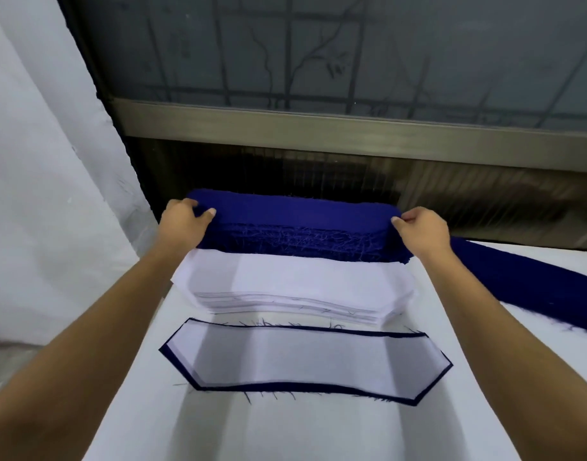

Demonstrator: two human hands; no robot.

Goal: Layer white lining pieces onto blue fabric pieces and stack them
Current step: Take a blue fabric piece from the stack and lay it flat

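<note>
As left hand [182,221] and right hand [421,227] each pinch an end of the blue stack [295,224] at the far edge of the table [285,430], I note the white lining stack [285,281] touching its near side; frayed threads could drag a second piece up; the layered pair [305,361] lies nearest.

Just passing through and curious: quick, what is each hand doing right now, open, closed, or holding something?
Left hand: holding the left end of the blue fabric pile.
Right hand: holding the right end of the same pile.
</note>
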